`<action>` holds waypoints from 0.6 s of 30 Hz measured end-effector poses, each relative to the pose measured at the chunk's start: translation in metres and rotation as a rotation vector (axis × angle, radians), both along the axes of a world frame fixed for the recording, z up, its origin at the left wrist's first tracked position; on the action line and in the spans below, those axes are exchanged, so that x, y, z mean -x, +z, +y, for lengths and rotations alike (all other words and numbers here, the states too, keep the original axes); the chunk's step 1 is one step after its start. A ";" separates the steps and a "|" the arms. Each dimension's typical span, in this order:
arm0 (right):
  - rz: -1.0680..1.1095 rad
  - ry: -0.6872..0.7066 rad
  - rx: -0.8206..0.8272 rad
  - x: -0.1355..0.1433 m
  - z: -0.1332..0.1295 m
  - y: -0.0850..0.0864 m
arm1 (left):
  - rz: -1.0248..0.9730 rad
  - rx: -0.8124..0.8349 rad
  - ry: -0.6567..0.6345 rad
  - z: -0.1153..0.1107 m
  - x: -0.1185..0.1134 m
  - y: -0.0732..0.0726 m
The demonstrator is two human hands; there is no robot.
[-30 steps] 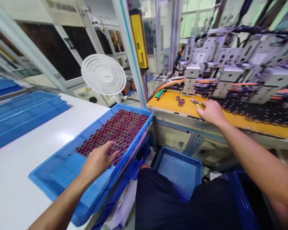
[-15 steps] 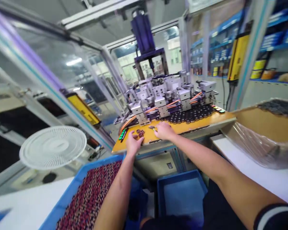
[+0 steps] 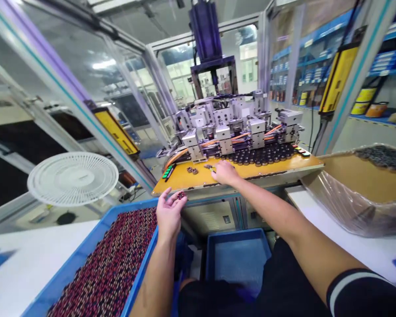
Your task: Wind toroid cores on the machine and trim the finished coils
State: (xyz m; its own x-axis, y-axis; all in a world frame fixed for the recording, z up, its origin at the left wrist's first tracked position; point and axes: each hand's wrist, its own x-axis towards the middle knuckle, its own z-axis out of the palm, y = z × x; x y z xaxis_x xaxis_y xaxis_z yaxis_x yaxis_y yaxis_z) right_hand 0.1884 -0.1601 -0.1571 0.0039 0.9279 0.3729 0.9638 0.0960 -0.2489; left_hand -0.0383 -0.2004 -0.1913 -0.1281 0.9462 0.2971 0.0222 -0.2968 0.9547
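My left hand (image 3: 169, 215) is in front of the yellow work surface (image 3: 204, 178), its fingers closed on a small dark-red part (image 3: 181, 195). Over the surface, my right hand (image 3: 225, 172) is wrapped round the handles of small pliers (image 3: 209, 167), whose tip points left. A few small copper-coloured parts (image 3: 192, 170) lie to the left of the pliers. Behind my right hand stand rows of black round parts (image 3: 260, 155), along the foot of a metal fixture (image 3: 225, 136).
A blue bin (image 3: 75, 259) full of small red and dark parts stands at the left, beside a white round grille (image 3: 73, 178). Another blue bin (image 3: 237, 253) is below the machine. At the right is a plastic-lined box (image 3: 359, 185). Yellow sensor bars (image 3: 339, 79) flank the opening.
My left hand has moved back and left off the work surface with a small part, leaving fewer copper-coloured parts there. My right hand stays by the pliers. The view has shifted slightly.
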 end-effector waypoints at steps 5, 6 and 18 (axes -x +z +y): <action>0.074 0.212 -0.147 0.018 -0.051 0.014 | -0.078 -0.098 -0.068 -0.097 0.019 -0.013; 0.091 0.289 -0.170 0.024 -0.072 0.015 | -0.056 -0.159 -0.070 -0.114 0.022 -0.015; -0.056 0.977 -0.002 0.034 -0.226 -0.011 | 0.045 -0.318 -0.127 -0.175 0.024 -0.029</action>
